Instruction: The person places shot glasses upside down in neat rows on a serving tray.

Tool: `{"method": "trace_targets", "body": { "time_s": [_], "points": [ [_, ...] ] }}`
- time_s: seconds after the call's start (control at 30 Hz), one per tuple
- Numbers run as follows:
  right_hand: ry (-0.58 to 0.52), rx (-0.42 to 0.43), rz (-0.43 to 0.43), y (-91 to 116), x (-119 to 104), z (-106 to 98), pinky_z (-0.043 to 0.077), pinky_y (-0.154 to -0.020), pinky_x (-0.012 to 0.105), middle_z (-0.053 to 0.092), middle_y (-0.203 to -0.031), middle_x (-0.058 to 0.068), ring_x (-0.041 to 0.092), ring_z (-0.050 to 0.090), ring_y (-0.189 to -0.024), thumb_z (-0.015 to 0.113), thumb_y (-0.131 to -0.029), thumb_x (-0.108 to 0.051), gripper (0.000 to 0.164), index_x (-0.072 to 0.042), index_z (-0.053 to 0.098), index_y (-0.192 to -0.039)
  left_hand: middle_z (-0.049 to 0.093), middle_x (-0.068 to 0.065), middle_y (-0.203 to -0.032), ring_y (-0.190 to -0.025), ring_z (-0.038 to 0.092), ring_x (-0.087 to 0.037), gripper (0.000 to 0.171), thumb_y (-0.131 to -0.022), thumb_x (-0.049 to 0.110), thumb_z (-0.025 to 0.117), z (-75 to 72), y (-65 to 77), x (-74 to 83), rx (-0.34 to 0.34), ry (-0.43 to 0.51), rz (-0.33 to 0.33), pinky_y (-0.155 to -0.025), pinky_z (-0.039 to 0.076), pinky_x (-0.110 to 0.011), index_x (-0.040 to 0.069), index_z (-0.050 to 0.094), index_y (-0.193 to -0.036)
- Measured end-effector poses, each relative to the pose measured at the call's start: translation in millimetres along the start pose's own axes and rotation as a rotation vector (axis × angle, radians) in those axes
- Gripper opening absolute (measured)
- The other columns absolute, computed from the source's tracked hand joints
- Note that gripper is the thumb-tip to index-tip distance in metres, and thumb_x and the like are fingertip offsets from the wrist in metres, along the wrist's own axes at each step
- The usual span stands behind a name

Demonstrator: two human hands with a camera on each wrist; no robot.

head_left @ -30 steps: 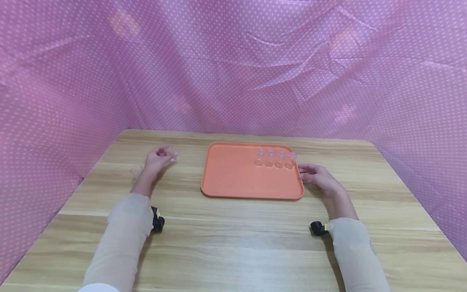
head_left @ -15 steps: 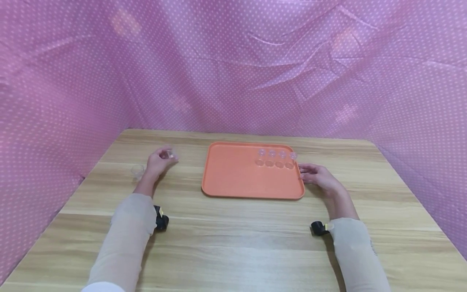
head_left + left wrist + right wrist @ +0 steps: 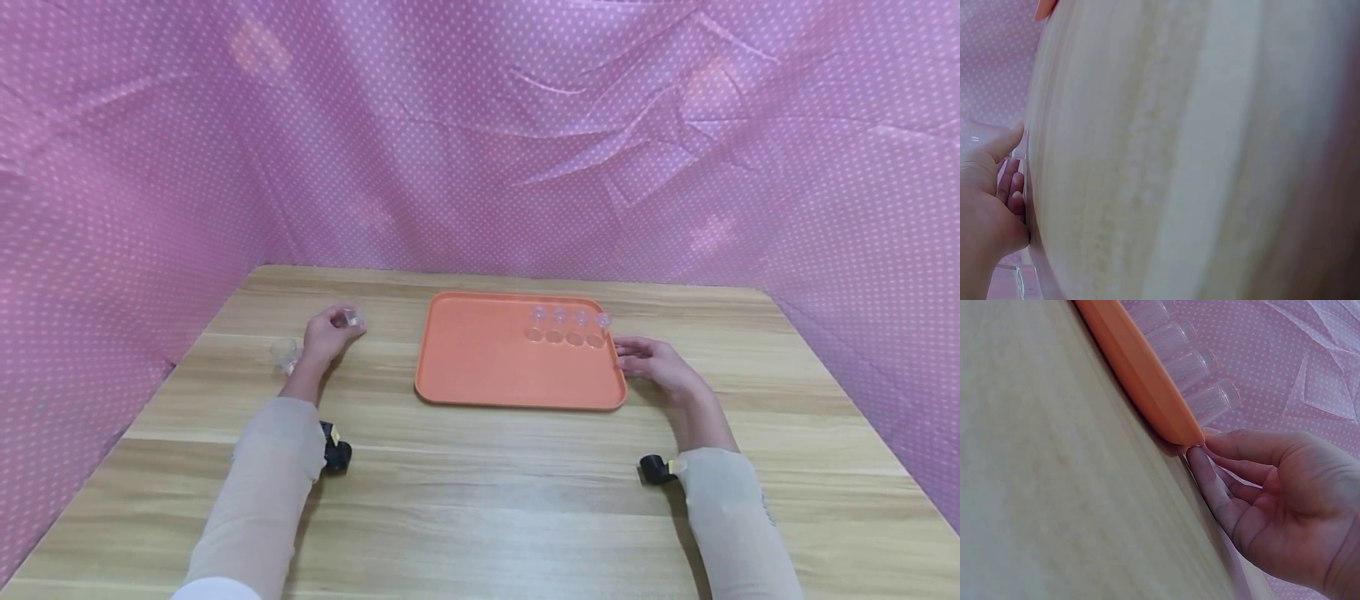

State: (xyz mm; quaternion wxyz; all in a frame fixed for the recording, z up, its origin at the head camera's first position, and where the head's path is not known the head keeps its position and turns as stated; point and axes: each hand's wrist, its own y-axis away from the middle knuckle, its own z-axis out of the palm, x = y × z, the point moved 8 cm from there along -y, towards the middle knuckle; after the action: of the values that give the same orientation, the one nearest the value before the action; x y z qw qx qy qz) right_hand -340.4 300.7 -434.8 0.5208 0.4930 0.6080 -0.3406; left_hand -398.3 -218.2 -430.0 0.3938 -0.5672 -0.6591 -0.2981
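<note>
A person's left hand pinches a clear cup left of an orange tray, near a second cup, while the right hand grips the tray's right edge beside four cups; handling that pinched cup seems the present step, calling next for a light, steady hold.
</note>
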Motion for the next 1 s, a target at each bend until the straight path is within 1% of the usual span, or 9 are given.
{"method": "trace_targets", "body": {
  "time_s": [0.13,0.37,0.47,0.6,0.63,0.7,0.83,0.9,1.0],
  "points": [
    [-0.001,0.000,-0.003,0,0,-1,0.046,-0.084,0.028,0.042,-0.125,0.032,0.011,0.057,-0.093,0.051,-0.089,0.005,0.048,0.014,0.033,-0.133,0.053,-0.024,-0.112,-0.103,0.048,-0.033,0.040,-0.084,0.012,0.067,0.2,-0.3,0.4,0.014,-0.020,0.011,-0.093,0.037,-0.041,-0.005,0.054,-0.117],
    [-0.014,-0.007,-0.010,0,0,0,0.047,-0.084,0.028,0.041,-0.126,0.033,0.011,0.058,-0.093,0.051,-0.088,0.006,0.048,0.015,0.033,-0.132,0.050,-0.025,-0.120,-0.111,0.046,-0.036,0.043,-0.085,0.013,0.066,0.8,2.3,4.4,-0.010,-0.001,-0.012,-0.097,0.035,-0.042,-0.007,0.051,-0.120],
    [-0.015,-0.006,-0.010,0,-1,1,0.047,-0.084,0.028,0.040,-0.126,0.033,0.011,0.058,-0.093,0.051,-0.088,0.006,0.049,0.015,0.033,-0.132,0.051,-0.025,-0.119,-0.110,0.047,-0.035,0.043,-0.084,0.011,0.066,3.3,2.8,10.3,-0.029,0.026,-0.007,-0.095,0.037,-0.040,-0.005,0.052,-0.121],
    [-0.012,-0.003,-0.008,1,-2,1,0.047,-0.083,0.028,0.041,-0.126,0.032,0.011,0.058,-0.092,0.051,-0.088,0.007,0.049,0.015,0.033,-0.132,0.054,-0.023,-0.115,-0.102,0.052,-0.033,0.040,-0.083,0.008,0.066,9.7,1.1,20.8,-0.049,0.060,0.026,-0.089,0.042,-0.038,-0.003,0.054,-0.120],
    [-0.011,-0.001,-0.008,0,-1,1,0.047,-0.083,0.028,0.042,-0.125,0.032,0.011,0.058,-0.092,0.051,-0.088,0.007,0.049,0.014,0.033,-0.132,0.054,-0.022,-0.114,-0.101,0.052,-0.032,0.039,-0.084,0.008,0.066,11.4,0.2,23.5,-0.052,0.053,0.039,-0.088,0.043,-0.037,-0.003,0.055,-0.119],
    [-0.013,0.003,-0.005,0,-1,0,0.047,-0.083,0.028,0.042,-0.124,0.031,0.011,0.058,-0.091,0.051,-0.087,0.007,0.048,0.014,0.034,-0.132,0.054,-0.022,-0.113,-0.099,0.051,-0.031,0.038,-0.084,0.010,0.066,14.5,-0.9,29.8,-0.060,0.043,0.065,-0.085,0.043,-0.037,-0.003,0.056,-0.118],
    [-0.013,0.004,-0.009,0,0,0,0.047,-0.082,0.029,0.044,-0.123,0.031,0.011,0.059,-0.091,0.051,-0.087,0.007,0.048,0.014,0.035,-0.131,0.053,-0.018,-0.114,-0.097,0.046,-0.027,0.038,-0.084,0.013,0.067,21.0,-1.7,40.5,-0.086,0.032,0.085,-0.082,0.042,-0.036,0.000,0.057,-0.117],
    [-0.013,0.002,-0.012,0,0,0,0.047,-0.083,0.029,0.043,-0.123,0.032,0.012,0.058,-0.091,0.051,-0.088,0.007,0.048,0.015,0.034,-0.131,0.052,-0.016,-0.114,-0.096,0.045,-0.026,0.038,-0.083,0.012,0.067,24.3,-1.3,45.6,-0.101,0.051,0.084,-0.081,0.042,-0.035,0.000,0.057,-0.118],
    [-0.011,0.002,-0.011,0,-1,0,0.047,-0.083,0.029,0.043,-0.123,0.032,0.012,0.058,-0.092,0.051,-0.088,0.006,0.047,0.015,0.034,-0.131,0.053,-0.015,-0.115,-0.095,0.044,-0.025,0.038,-0.083,0.011,0.067,29.5,0.8,55.2,-0.121,0.060,0.101,-0.080,0.041,-0.034,0.000,0.058,-0.117]
  ]
}}
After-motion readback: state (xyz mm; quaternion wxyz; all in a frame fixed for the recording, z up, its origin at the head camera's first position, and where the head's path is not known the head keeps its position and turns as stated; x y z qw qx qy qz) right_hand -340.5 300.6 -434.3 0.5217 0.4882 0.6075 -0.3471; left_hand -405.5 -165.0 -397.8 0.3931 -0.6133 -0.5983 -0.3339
